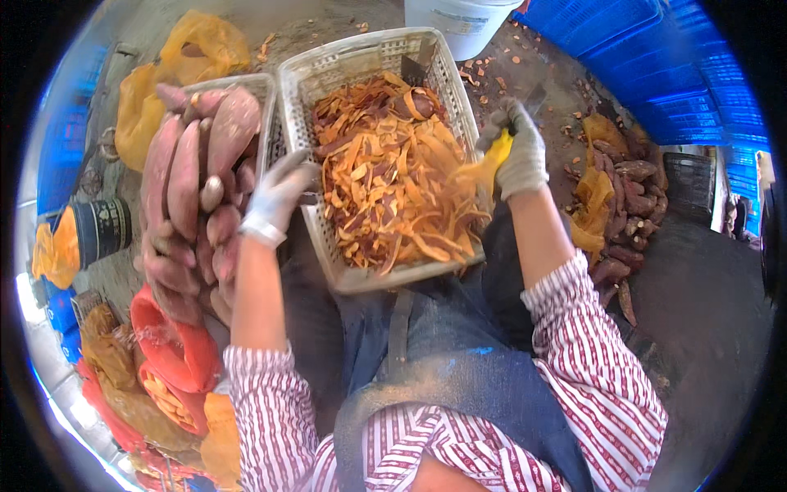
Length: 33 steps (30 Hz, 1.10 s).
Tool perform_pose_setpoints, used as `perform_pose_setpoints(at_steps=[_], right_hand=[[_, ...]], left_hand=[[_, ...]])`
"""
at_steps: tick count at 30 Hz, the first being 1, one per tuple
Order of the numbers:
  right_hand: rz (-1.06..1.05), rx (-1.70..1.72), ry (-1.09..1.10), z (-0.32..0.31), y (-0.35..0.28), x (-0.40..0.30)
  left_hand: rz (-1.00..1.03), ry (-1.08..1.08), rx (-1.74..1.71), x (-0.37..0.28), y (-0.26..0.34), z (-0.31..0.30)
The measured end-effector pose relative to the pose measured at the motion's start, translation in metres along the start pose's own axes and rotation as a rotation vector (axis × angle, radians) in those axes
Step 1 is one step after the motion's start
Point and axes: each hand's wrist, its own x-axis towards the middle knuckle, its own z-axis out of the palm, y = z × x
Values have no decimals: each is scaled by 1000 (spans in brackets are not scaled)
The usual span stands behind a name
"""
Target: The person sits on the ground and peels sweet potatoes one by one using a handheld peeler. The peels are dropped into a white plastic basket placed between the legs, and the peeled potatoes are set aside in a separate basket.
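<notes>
My left hand (276, 194), in a pale work glove with darkened fingers, is blurred beside the left rim of a white plastic crate (316, 237). Its fingers are apart, with nothing visible in them. Orange and reddish sweet potato peelings (393, 184) fill much of the crate. Over the crate's right side, my gloved right hand (521, 150) grips a yellow-handled tool (501, 150). A grey blade (535, 101) shows beyond that hand; blur hides how it joins the handle. A reddish, partly covered sweet potato (423, 104) lies among the peelings at the far end.
Unpeeled sweet potatoes (184, 178) heap over a second crate (268, 117) at left. More sweet potatoes (633, 197) lie with yellow netting (593, 209) at right. A white bucket (461, 27) and blue crates (645, 74) stand beyond. Red mesh sacks (175, 344) lie lower left.
</notes>
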Motion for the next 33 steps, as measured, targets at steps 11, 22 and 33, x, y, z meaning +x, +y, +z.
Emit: perform_pose_setpoints(at_steps=[11, 22, 33], right_hand=[[209, 314, 31, 1, -41, -12], [190, 281, 20, -2, -43, -10], [400, -163, 25, 27, -7, -21]], left_hand=[[120, -290, 1228, 278, -67, 157], [80, -496, 1356, 290, -54, 158], [-240, -123, -641, 124, -11, 60]])
